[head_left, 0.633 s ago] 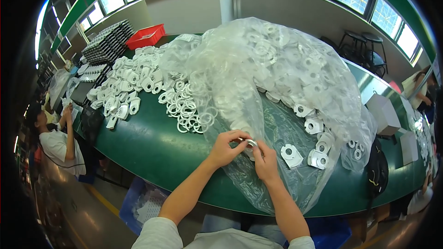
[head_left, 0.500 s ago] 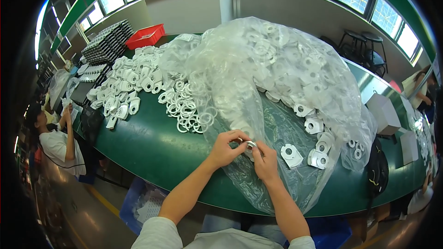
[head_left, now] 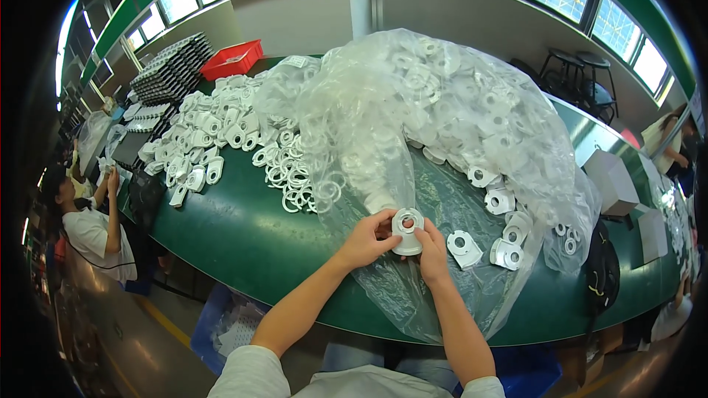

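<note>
Between my two hands is a white plastic housing (head_left: 408,245) with a round hole near its top, its face turned up toward me. My left hand (head_left: 366,239) grips its left side, thumb on the front. My right hand (head_left: 433,252) closes on its right edge. Below them lies a clear plastic bag (head_left: 394,291) spread over the green table (head_left: 243,230). Just right of my right hand a loose white housing (head_left: 464,249) lies on the plastic, with a pair of overlapping housings (head_left: 507,253) farther right.
A big bag of housings (head_left: 472,96) bulges across the table's far side. White rings (head_left: 295,177) and a housing pile (head_left: 214,121) lie left, near a red bin (head_left: 232,60) and stacked trays (head_left: 171,66). A black bag (head_left: 603,269) and white box (head_left: 612,180) stand right. A co-worker (head_left: 92,225) sits left.
The housing in my hands has turned from edge-on to face-up, showing its hole. My fingers have shifted to its two sides.
</note>
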### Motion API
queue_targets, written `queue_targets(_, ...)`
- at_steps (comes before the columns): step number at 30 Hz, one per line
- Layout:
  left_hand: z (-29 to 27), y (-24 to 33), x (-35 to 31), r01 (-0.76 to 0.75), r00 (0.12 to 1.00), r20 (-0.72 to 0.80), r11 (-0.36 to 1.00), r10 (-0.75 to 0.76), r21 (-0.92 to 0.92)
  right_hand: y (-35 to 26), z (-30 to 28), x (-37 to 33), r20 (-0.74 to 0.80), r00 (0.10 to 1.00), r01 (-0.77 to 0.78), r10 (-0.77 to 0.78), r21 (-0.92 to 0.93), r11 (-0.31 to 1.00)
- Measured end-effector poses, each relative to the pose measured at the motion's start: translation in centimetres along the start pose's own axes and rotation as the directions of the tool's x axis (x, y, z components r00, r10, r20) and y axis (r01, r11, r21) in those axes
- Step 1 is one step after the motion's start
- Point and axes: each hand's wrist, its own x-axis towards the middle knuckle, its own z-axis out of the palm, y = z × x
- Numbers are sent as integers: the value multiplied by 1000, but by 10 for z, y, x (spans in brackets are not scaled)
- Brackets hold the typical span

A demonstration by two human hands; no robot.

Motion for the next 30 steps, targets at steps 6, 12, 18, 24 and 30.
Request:
queue_targets(6,0,-6,2,35,999,-12,997,-36,-67,3,0,0,56,997,60,-56,-79,995)
queue_targets(12,2,-12,0,26,998,-50,997,-29,-72,4,4,-1,28,998,61,-58,-128,990)
queue_targets(18,13,-1,-2,7,995,-102,999,-11,-34,6,1,-3,31,993,121,-117,-154,981)
queue_targets(24,5,-4,0,-35,995,-97,999,39,42,5,3,0,18,998,66,-65,-77,995)
queue_targets(30,-6,1,-2,7,994,-105,998,0,59,-2,7,-5,92,994,74,-63,-122,990)
